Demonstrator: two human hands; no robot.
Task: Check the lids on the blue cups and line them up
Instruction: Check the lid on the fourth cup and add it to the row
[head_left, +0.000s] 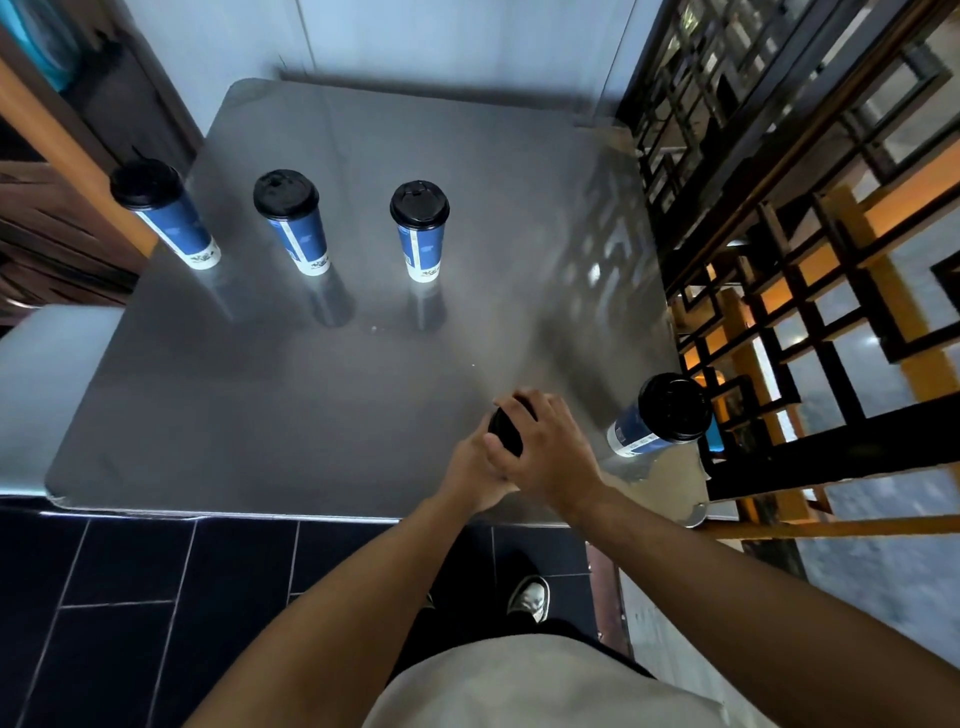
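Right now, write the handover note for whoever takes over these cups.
Left hand grips a cup low down; the cup's body is hidden. Right hand curls over its black lid.
Three lidded cups stand in a row at the back.
One lidded cup stands apart at the table's right edge.
Left: finish this lid, place the cup in the row, then the edge cup.

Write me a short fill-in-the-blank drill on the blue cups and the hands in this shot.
1. ____ blue cups form the far row on the steel table.
2. All the cups' lids are ____ in colour.
3. Both hands, left hand and right hand, close round one ____.
4. The lone cup stands near the table's ____ edge.

Missing words: three; black; cup; right
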